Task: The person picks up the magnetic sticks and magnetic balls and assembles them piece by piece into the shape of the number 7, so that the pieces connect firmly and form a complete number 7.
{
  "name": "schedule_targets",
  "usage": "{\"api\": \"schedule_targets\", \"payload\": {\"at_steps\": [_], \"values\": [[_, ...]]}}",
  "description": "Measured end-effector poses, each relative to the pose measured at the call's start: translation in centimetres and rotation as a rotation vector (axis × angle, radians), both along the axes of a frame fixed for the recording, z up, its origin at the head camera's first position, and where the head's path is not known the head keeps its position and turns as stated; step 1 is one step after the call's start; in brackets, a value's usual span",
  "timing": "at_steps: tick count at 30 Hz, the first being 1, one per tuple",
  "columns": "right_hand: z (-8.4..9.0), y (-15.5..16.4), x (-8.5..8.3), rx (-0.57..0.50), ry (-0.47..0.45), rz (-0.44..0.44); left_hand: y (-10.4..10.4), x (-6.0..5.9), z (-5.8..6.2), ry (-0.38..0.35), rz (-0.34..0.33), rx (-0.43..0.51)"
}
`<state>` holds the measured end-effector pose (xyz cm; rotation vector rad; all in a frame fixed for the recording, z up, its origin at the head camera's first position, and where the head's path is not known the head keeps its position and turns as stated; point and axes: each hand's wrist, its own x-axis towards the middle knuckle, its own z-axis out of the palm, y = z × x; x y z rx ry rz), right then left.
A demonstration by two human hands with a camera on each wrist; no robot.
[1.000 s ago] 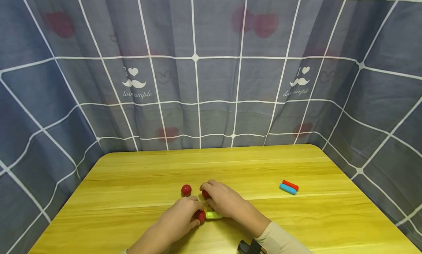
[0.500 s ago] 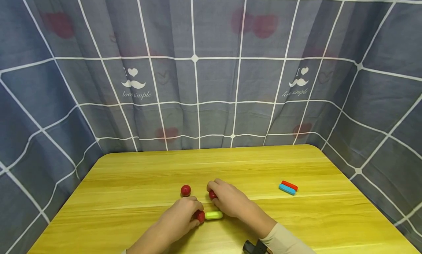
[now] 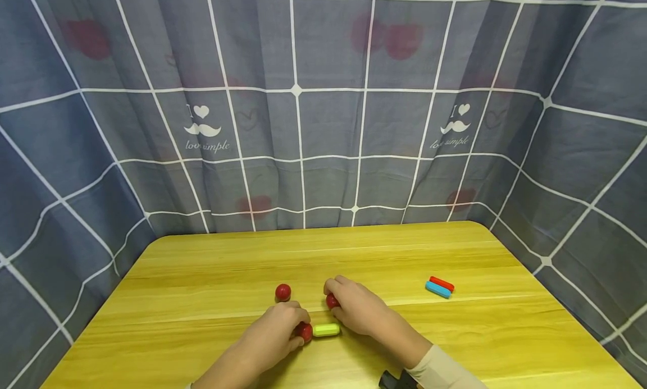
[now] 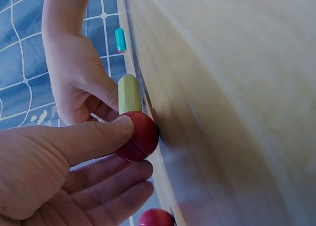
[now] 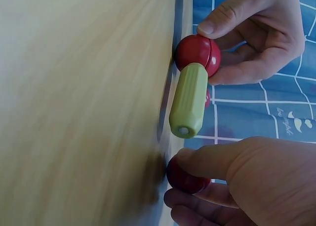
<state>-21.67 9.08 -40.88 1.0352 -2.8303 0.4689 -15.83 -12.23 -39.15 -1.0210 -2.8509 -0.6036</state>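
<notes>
Right hand (image 3: 356,307) has slid right, fingers pinching a glossy red ball (image 3: 332,301); left hand (image 3: 275,333) grips another (image 3: 305,331) against the green rod (image 3: 326,330).

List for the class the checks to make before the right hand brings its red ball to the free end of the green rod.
1. Left hand grips a red ball: ok.
2. That ball touches the green rod at one end: ok.
3. Rod's other end bare: ok.
4. Right hand holds the second red ball: ok.
5. Second ball lined up with the rod's end: not ok, still apart.
6. Whether the joint is firm: cannot tell.
</notes>
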Motion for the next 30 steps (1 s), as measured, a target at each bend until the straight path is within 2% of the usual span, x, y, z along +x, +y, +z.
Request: {"api": "schedule_targets", "payload": {"at_steps": [11,30], "values": [[0.1,1.7,0.4,-0.007,-0.021,-0.012,0.0,-0.1,-0.2,0.031,0.017,-0.004],[0.2,3.3,1.9,-0.013,-0.027,0.018,-0.1,0.0,-0.2,0.014,0.036,0.001]]}}
